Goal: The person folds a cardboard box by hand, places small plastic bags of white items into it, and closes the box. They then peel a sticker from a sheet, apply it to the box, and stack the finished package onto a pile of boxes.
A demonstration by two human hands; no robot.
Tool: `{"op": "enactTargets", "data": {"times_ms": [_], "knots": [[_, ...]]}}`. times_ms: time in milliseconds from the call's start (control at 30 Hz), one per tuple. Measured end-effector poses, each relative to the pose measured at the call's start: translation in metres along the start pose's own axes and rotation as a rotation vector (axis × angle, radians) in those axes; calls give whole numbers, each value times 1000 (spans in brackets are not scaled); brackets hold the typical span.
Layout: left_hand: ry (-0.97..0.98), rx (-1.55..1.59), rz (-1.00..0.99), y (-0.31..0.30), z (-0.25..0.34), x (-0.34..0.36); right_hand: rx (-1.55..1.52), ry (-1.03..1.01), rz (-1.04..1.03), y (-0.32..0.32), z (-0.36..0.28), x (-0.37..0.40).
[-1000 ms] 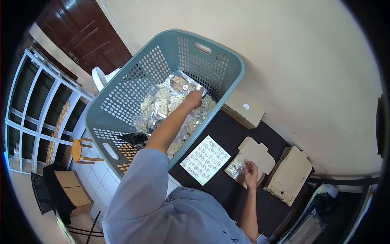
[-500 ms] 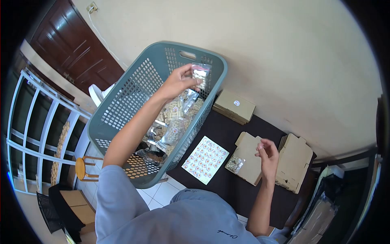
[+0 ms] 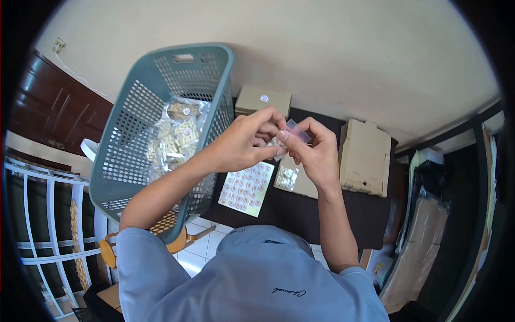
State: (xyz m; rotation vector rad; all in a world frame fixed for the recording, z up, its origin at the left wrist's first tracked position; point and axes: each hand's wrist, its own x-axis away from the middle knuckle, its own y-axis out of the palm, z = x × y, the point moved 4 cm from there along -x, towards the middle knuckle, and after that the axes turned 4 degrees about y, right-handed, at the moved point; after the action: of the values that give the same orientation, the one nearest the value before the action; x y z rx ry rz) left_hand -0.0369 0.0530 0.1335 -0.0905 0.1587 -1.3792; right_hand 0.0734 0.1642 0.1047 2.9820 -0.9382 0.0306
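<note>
Small plastic bag (image 3: 296, 130) has just been brought over from above the basket (image 3: 221, 110) and is now held up over the dark table (image 3: 373, 220), btwn both hands, w/ its pale contents partly covered by fingers. Its L part is pinched by the L hand (image 3: 244, 137), fingers curled; its clear end is gripped btwn thumb & fingers of the R hand (image 3: 316, 155), which was empty a moment ago. So the work seems to have been switched from one-handed fetching to two-handed handling; whether the bag is sealed can't be told.

Surface, L to R: a sheet of stickers (image 3: 245, 189) is laid flat; behind, a stack of boxes (image 3: 263, 102) w/ a round label is set near the wall (image 3: 348, 64). Next, a 2nd bag (image 3: 287, 178) is left lying, as before, on opened-out cardboard (image 3: 307, 182), partly hidden by the R hand. At far R, more flat boxes (image 3: 366, 155) are piled.

Room, L to R: a brown door (image 3: 59, 102), w/ a white metal rack (image 3: 59, 258) seen below; a wooden stool (image 3: 107, 252), partly blocked by the basket, in which filled bags (image 3: 185, 131) are heaped; tiled floor (image 3: 196, 252); lastly, plastic-wrapped cardboard (image 3: 416, 247), leant up beyond the table.
</note>
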Motion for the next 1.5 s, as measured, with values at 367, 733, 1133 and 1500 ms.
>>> {"op": "enactTargets", "data": {"times_ms": [367, 733, 1133, 1500], "knots": [[-109, 179, -135, 10, -38, -16, -301, -13, -129, -39, 35, 19], [-34, -351, -54, -7, -27, -10, -132, 69, -120, -68, 62, 10], [144, -477, 743, -222, -37, 22, 1072, 218, -314, -120, 270, 35], [-485, -928, 498, -270, -280, 65, 1160, 21, -415, -114, 282, 30]]}}
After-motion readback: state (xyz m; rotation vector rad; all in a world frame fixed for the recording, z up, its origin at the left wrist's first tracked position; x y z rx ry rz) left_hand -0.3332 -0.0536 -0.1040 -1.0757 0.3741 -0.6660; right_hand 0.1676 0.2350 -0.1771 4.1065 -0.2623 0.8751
